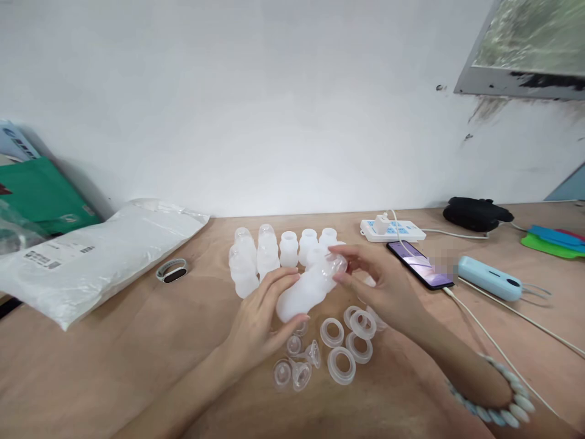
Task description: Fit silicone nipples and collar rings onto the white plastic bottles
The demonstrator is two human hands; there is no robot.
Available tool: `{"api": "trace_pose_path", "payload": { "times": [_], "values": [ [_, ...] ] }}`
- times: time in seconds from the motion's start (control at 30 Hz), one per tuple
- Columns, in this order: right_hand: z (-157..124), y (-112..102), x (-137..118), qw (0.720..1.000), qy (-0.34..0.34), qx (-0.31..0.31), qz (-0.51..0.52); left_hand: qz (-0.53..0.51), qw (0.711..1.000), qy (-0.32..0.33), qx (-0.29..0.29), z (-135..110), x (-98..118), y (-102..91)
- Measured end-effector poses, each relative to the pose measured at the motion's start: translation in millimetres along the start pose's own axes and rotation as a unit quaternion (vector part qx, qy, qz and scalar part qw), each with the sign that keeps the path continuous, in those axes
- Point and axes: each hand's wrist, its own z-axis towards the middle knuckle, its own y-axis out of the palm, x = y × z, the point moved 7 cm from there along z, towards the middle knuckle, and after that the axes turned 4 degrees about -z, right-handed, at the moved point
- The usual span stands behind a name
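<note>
Head view. Worktop [192,378], brown, set against a pale wall [274,110].

Item: white bottle [302,297], translucent, clear domed cap [336,267], tilted, held between both hands above the worktop. Left hand [262,317]: grip curved part-way open around the lower body, thumb beneath. Right hand [379,283]: grip closed down to the dome's width, fingertips and thumb on it; pale beaded bracelet [516,407] at the wrist.

Item: standing bottles [268,259], grouped behind the hands; those at left domed, others open-necked, some partly hidden.

Item: rings [364,337], translucent, loose, several overlapping. Item: teats [301,376], clear, loose, left of the rings.

Item: plastic parcel [114,250], white; printed label [43,256] with barcode, text too small to read.

Item: book [16,141], blue and white, large characters, illegible; green folder [43,192] beneath.

Item: fitness band [172,271], dark face.

Item: power strip [414,230], white, blue sockets, plug inserted; wording unreadable. Item: phone [423,265], screen lit purple, part pixelated. Item: light-blue device [489,278], beside the phone.
</note>
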Motion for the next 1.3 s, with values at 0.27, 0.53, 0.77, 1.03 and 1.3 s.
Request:
{"api": "trace_pose_path", "payload": {
  "times": [0.27,0.53,0.77,1.03,1.3],
  "values": [
    [53,31,-10,0.975,-0.083,-0.073,-0.192,0.109,0.989,0.102,-0.012,-19,-5,15.1],
    [77,74,6,0.967,-0.082,-0.105,-0.216,0.084,0.993,0.040,-0.067,-19,-16,25.6],
    [76,63,1,0.964,-0.083,-0.113,-0.224,0.049,0.993,-0.006,-0.106,-20,-24,31.9],
    [16,32,-15,0.953,-0.132,-0.125,-0.240,-0.062,0.980,-0.075,-0.176,-18,-34,41.3],
    [-47,71,18,0.867,-0.129,-0.335,-0.346,-0.187,0.946,-0.129,-0.231,-18,-42,48.1]
  ]
}}
